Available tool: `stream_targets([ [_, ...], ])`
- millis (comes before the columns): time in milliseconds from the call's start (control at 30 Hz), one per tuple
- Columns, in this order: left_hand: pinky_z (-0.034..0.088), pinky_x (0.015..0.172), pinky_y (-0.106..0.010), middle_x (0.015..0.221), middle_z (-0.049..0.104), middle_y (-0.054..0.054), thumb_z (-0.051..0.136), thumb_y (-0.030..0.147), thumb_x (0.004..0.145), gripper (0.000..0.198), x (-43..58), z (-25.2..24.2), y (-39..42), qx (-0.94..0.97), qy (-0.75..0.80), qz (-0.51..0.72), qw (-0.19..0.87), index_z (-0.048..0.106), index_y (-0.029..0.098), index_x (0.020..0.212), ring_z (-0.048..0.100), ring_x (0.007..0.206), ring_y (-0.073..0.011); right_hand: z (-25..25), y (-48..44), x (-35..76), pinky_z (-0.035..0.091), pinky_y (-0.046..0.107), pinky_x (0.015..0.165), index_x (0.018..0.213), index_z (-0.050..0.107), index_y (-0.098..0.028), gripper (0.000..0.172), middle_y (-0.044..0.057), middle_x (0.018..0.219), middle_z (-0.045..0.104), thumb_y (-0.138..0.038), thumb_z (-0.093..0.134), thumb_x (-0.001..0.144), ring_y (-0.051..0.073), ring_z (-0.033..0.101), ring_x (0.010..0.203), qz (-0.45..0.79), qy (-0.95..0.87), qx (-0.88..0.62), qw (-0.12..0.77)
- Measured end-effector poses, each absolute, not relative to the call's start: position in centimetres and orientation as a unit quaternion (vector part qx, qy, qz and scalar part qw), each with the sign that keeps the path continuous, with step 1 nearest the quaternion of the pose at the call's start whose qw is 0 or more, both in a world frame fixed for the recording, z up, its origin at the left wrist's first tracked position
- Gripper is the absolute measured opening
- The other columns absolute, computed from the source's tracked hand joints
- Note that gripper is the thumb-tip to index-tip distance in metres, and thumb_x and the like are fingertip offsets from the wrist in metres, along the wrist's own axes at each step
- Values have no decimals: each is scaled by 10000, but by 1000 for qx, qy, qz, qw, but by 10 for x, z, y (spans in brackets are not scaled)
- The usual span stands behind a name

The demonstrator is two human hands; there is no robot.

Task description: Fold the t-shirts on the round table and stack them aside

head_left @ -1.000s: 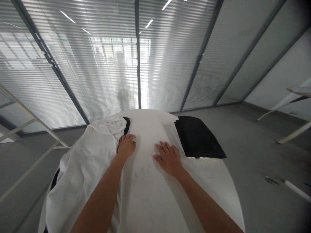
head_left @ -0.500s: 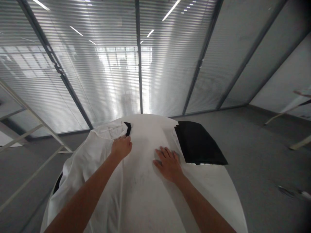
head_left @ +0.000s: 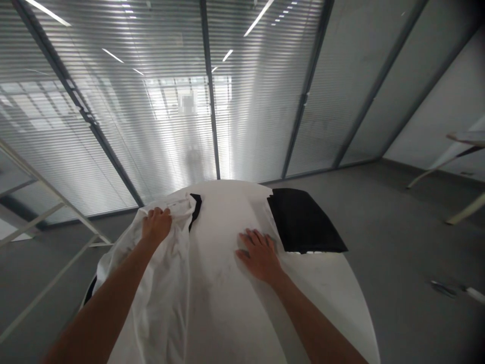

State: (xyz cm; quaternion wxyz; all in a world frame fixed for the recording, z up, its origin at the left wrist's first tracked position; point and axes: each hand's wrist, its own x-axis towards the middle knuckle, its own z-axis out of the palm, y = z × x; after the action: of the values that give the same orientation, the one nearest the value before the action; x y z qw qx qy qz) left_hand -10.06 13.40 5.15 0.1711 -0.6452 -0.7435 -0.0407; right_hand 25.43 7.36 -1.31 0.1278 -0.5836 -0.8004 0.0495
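A large white cloth (head_left: 223,283) lies spread over a round white table (head_left: 333,298), bunched in folds on the left side. My left hand (head_left: 156,225) grips a gathered fold of it near the far left edge. My right hand (head_left: 259,257) rests flat on the cloth, fingers apart, next to a black fabric piece (head_left: 303,221). A narrow black strip (head_left: 195,211) shows between the folds, just right of my left hand. Whether the two black parts join under the cloth is hidden.
A pale metal frame (head_left: 45,212) stands beyond the table's left side. Grey floor (head_left: 390,237) surrounds the table, with small items (head_left: 443,289) lying on it at right. Glass partitions with blinds (head_left: 151,116) stand behind, a dim figure (head_left: 194,156) beyond them.
My left hand has moved left and taken hold of a fold, pulling the cloth into tighter gathers. My right hand stays flat in nearly the same place.
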Motion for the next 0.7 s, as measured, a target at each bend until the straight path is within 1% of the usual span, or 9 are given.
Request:
stream_targets([
  [100, 353, 988, -470, 1199, 602, -154, 375, 300, 930, 330, -76, 76, 133, -670, -713, -80, 190, 624, 167, 1100, 506, 1161, -312, -13, 74, 254, 101, 511, 1146, 1447, 422, -294, 576, 46, 1541, 360, -563, 372, 941, 268, 255, 1424, 46, -802, -581, 133],
  [167, 282, 1050, -510, 1056, 667, -139, 351, 293, 943, 334, -50, 91, 129, -695, -695, -77, 165, 616, 160, 1097, 559, 1100, -296, -13, 74, 254, 111, 514, 1142, 1441, 432, -293, 568, 49, 1535, 370, -555, 382, 940, 271, 265, 1419, 42, -803, -579, 135],
  [233, 354, 989, -483, 1047, 683, -129, 351, 306, 946, 340, -21, 101, 124, -709, -692, -82, 106, 591, 166, 1143, 609, 1023, -281, -12, 73, 253, 118, 516, 1140, 1432, 445, -293, 555, 51, 1525, 385, -543, 393, 938, 274, 273, 1413, 38, -803, -580, 135],
  [300, 433, 889, -375, 1037, 695, -105, 360, 340, 948, 334, 5, 106, 119, -743, -662, -99, 4, 606, 182, 1111, 638, 965, -238, -11, 73, 253, 118, 515, 1140, 1428, 449, -298, 549, 48, 1521, 391, -543, 392, 940, 274, 275, 1411, 34, -803, -580, 137],
  [367, 461, 812, -298, 993, 708, -73, 371, 385, 947, 348, 20, 107, 115, -777, -610, -108, -111, 624, 204, 1101, 654, 901, -194, -10, 72, 253, 123, 512, 1139, 1430, 444, -300, 555, 45, 1523, 388, -555, 387, 940, 274, 279, 1408, 32, -804, -578, 136],
  [433, 463, 834, -287, 992, 709, -64, 390, 400, 934, 355, 18, 105, 113, -790, -586, -108, -147, 642, 217, 1107, 650, 922, -187, -10, 72, 254, 131, 511, 1138, 1431, 440, -297, 562, 47, 1526, 383, -565, 383, 940, 273, 280, 1408, 35, -807, -576, 128],
  [533, 421, 963, -382, 1186, 652, -103, 439, 370, 888, 373, -16, 97, 109, -754, -648, -92, -60, 640, 222, 1166, 579, 1127, -250, -10, 71, 255, 131, 514, 1137, 1430, 440, -288, 560, 56, 1528, 380, -560, 374, 946, 270, 275, 1411, 38, -808, -575, 119],
  [600, 406, 974, -483, 1341, 552, -131, 459, 407, 860, 465, -50, 89, 104, -701, -711, -50, -15, 575, 241, 1278, 501, 1233, -328, -10, 71, 256, 129, 513, 1137, 1427, 444, -280, 557, 59, 1526, 382, -553, 379, 947, 269, 275, 1410, 38, -809, -575, 121],
  [700, 433, 913, -518, 1306, 551, -198, 444, 497, 852, 601, -96, 76, 92, -639, -769, 20, -8, 480, 191, 1368, 524, 1199, -372, -11, 71, 255, 125, 513, 1139, 1425, 447, -274, 553, 57, 1530, 376, -542, 395, 945, 268, 277, 1409, 35, -808, -574, 126],
])
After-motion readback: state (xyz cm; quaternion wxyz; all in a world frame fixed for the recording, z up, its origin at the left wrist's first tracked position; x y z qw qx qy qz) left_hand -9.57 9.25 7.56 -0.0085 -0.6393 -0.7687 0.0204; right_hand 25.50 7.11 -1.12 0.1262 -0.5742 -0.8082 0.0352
